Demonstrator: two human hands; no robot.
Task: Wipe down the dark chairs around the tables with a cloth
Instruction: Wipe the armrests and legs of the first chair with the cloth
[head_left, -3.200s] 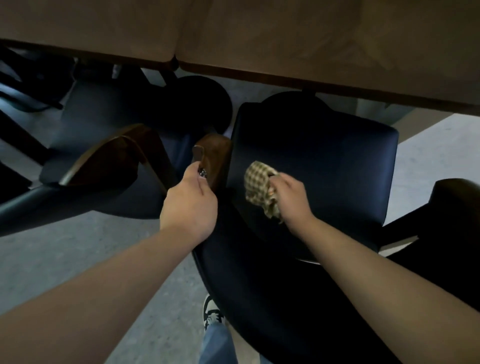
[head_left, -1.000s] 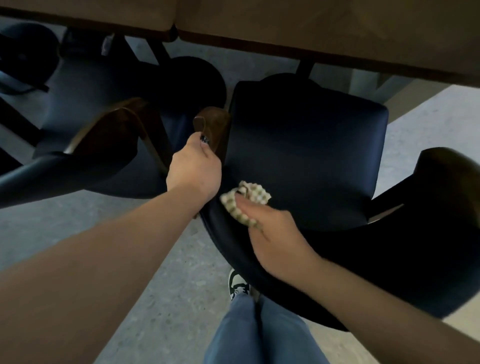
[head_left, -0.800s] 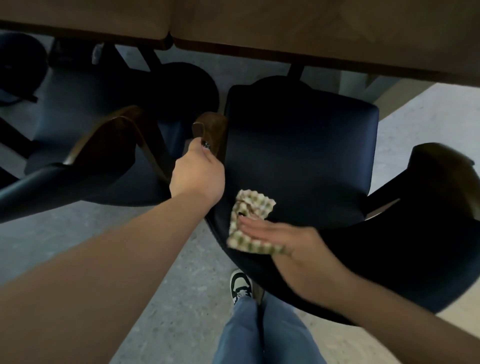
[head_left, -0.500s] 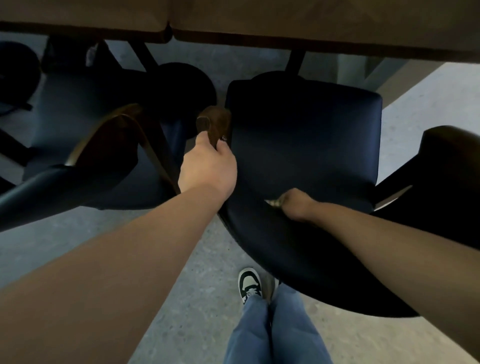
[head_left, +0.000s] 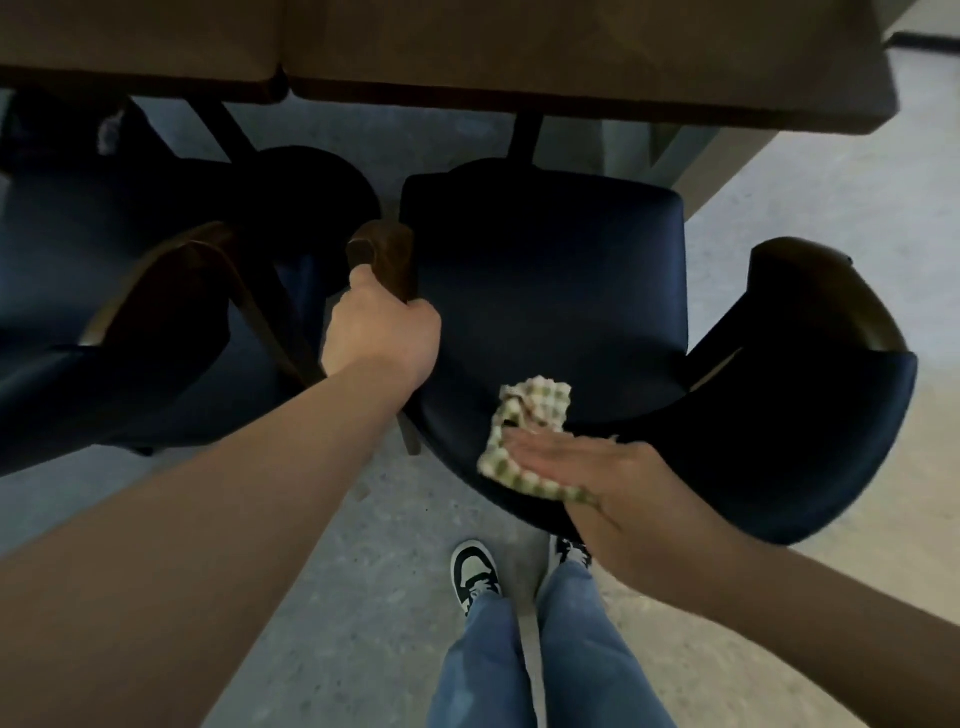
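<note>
Head view: left hand (head_left: 382, 338) is gripping the brown wooden armrest (head_left: 383, 257) while the flat-fingered right hand (head_left: 587, 475) is pressing a checked cloth (head_left: 524, 441) onto the dark padded chair (head_left: 550, 291).

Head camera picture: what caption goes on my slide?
Right hand presses checked cloth on dark chair; left hand holds armrest.

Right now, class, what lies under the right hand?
Under the flat right hand lies the checked cloth, pressed onto the dark chair at the curved back. Part of the cloth and the chair surface beneath it are covered, so their state cannot be seen.
</note>
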